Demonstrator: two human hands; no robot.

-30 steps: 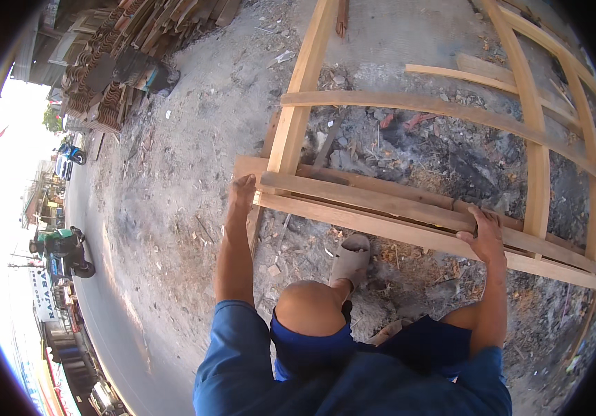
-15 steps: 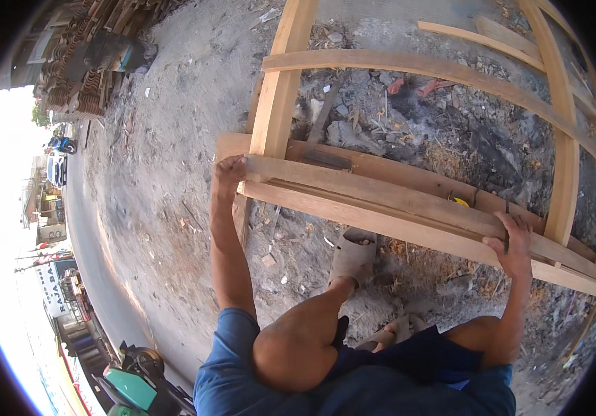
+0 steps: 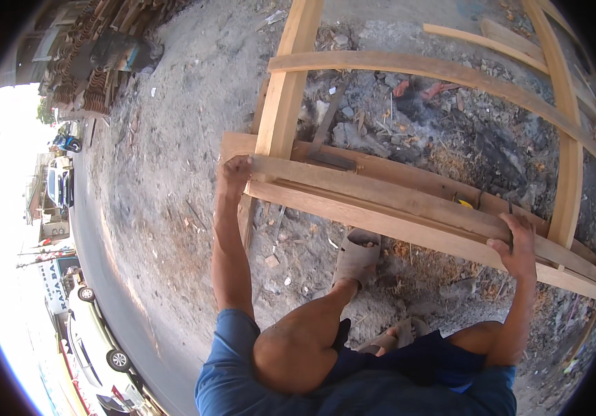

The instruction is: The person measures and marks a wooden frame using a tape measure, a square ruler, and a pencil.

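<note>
A long narrow wooden plank (image 3: 381,195) lies lengthwise along the near side of a timber frame, resting over a paler beam (image 3: 381,234). My left hand (image 3: 234,173) is closed round the plank's left end, beside an upright-looking post (image 3: 283,111) of the frame. Farther right, my right hand (image 3: 517,244) grips the same plank, its thumb on the near edge and its fingers over the top. Behind the plank runs a wider brown board (image 3: 409,179). On that board lie a dark L-shaped tool (image 3: 331,160) and a small yellow-and-black object (image 3: 464,204), partly hidden.
A curved crosspiece (image 3: 437,68) joins the left post to the right post (image 3: 567,139). Rubble and wood scraps cover the ground around my sandalled foot (image 3: 358,256). Stacked roof tiles (image 3: 79,73) stand far left; a road (image 3: 114,277) carries a pale car (image 3: 93,347).
Both hands keep their hold on the plank, which stays in place on the frame. My view has shifted slightly. On the road, a pale car appears where a green motorbike was.
</note>
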